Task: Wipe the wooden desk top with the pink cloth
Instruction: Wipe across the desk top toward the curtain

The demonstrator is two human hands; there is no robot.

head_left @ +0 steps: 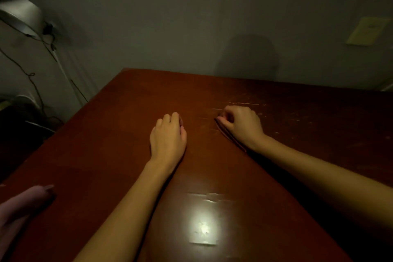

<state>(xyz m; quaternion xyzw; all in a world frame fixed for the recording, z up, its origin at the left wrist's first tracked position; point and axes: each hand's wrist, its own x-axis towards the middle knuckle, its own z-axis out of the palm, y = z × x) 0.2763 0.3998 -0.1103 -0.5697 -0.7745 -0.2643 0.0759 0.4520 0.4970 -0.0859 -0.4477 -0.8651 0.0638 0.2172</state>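
My left hand (168, 136) and right hand (242, 125) are resting on the desk (106, 155), fingers curled under. Whether either is gripping anything, I cannot tell. The cloth (23, 202) is lying at the desk's near left corner, well apart from both.

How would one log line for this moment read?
state: no wiping | left hand: fingers curled, on desk top | right hand: fingers curled, grip unclear | pink cloth: near-left desk edge, untouched
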